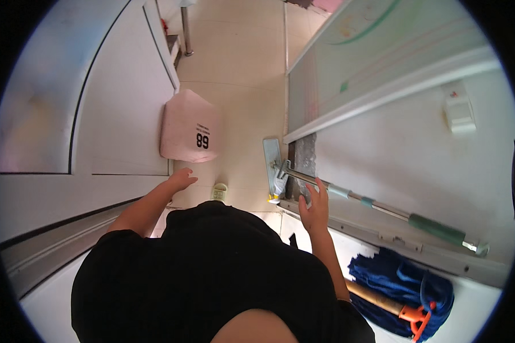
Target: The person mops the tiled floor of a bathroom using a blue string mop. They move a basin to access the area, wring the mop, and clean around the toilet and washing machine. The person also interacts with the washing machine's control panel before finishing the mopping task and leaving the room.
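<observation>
My left hand [183,179] is out in front at the left, its fingers loosely bent and apart with nothing in them. Just beyond it stands a pink, rounded box-like thing [190,128] with dark print, beside the white door. At the right, my right hand [315,207] is raised with fingers spread. Its fingertips come near the metal pole of a flat mop [377,207]; whether they touch it I cannot tell. The mop has a pale flat head [272,161] on the floor and a green grip. By its head is a whitish bottle-like thing [280,185] with a yellow end.
The white door [123,114] borders the left side. A sliding glass panel [377,63] and white wall stand at the right, with a switch box [459,111]. A blue string mop [400,280] with an orange clamp lies at the lower right. A shoe [219,191] shows below me.
</observation>
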A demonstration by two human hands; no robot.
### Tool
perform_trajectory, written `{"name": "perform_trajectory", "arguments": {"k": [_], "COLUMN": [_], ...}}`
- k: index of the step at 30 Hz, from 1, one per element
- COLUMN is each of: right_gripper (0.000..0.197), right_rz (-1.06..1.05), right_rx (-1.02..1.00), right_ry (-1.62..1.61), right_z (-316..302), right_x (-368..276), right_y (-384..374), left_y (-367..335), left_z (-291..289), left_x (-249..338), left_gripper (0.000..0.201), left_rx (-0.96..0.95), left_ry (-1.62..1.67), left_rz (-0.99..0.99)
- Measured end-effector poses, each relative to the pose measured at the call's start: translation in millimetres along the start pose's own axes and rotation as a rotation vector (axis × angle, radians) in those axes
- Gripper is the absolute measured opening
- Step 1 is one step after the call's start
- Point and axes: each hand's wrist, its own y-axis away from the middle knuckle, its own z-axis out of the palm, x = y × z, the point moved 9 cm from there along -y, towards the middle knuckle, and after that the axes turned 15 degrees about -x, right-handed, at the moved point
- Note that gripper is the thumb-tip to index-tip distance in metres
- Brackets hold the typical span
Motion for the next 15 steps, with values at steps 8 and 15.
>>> {"name": "perform_trajectory", "arguments": {"k": [8,15], "right_gripper": [0.035,0.038], "right_rz": [-0.209,-0.168], "right_rx": [-0.31,-0.478], "right_ry": [0.008,0.003], "right_z": [57.9,68.7], "right_x": [5.5,70.4], "right_y": [-108.7,-199.3], "left_y": [-50.2,-63.6], "left_z": [-25.7,-65.7], "left_x": [-8.1,67.8], "left_gripper": [0.051,0.056], "left_rx": [0.052,0.016], "left_ry": [0.097,0.182], "left_rz": [-0.014,-0.109]}}
